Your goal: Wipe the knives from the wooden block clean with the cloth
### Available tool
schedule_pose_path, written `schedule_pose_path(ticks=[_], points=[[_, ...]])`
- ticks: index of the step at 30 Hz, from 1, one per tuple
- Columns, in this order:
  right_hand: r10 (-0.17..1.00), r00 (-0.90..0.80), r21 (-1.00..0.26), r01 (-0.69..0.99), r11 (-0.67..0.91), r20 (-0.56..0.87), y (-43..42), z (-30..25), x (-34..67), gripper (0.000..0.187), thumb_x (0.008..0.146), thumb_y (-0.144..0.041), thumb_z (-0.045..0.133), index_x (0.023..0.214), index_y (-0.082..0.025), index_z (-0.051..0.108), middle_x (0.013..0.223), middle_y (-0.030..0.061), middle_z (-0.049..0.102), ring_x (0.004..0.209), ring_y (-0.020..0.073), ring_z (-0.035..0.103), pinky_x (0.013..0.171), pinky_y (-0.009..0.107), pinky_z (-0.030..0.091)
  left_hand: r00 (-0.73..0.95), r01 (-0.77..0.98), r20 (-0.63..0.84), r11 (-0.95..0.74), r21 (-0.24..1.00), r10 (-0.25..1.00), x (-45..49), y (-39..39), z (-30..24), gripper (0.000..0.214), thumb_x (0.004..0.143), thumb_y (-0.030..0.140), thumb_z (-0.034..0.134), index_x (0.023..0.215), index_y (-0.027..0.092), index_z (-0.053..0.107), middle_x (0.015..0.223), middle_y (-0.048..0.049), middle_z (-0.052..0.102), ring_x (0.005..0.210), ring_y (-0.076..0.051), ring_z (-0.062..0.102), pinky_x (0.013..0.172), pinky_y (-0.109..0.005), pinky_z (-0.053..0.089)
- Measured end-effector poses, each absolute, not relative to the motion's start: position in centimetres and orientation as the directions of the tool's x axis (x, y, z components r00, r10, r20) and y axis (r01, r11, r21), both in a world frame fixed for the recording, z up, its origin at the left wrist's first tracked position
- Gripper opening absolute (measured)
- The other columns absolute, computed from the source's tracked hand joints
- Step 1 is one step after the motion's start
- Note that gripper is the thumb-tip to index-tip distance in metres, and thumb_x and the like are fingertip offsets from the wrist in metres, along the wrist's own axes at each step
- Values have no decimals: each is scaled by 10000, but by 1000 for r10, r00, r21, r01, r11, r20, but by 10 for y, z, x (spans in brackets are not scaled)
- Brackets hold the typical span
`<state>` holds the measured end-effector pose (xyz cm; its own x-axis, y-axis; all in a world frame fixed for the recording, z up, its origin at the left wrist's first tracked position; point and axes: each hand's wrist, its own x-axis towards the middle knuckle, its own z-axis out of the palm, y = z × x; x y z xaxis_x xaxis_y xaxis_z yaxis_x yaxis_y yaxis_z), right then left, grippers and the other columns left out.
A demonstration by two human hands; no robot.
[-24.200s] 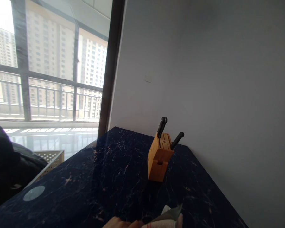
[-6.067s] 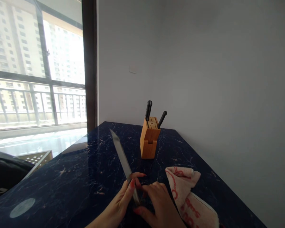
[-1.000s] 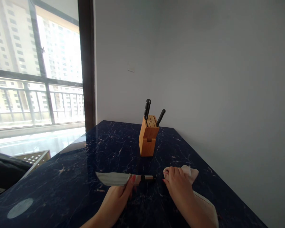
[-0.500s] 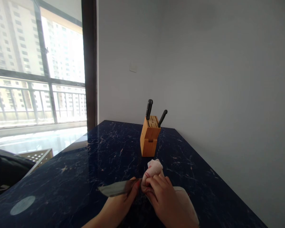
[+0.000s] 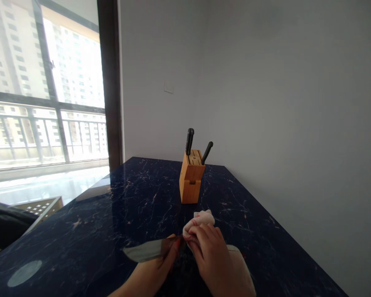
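The left hand (image 5: 154,268) is closed tight around a big knife (image 5: 146,249), and its wide blade points left, lying long across the view. The right hand (image 5: 208,253) is closed on a bunched white cloth (image 5: 199,218), just beside the left hand. The cloth's red marks are too small to read. Farther away on the dark worktop (image 5: 136,185) stands a wooden knife block (image 5: 190,177) holding two black knife handles (image 5: 189,141).
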<state>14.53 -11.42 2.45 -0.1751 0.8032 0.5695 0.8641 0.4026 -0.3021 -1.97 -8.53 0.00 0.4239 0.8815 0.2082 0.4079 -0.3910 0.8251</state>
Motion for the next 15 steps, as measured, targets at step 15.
schedule_pose_path(ticks=[15], points=[[859,-81,-302,916,264,505,-99,15,170,238,750,-24,460,821,-224,567,863,-3,607,853,194,505,735,328,263,249,364,-95,-2,931,964,-15,-78,-7,609,707,722,273,555,179,502,416,41,416,410,-118,411,450,-233,343]])
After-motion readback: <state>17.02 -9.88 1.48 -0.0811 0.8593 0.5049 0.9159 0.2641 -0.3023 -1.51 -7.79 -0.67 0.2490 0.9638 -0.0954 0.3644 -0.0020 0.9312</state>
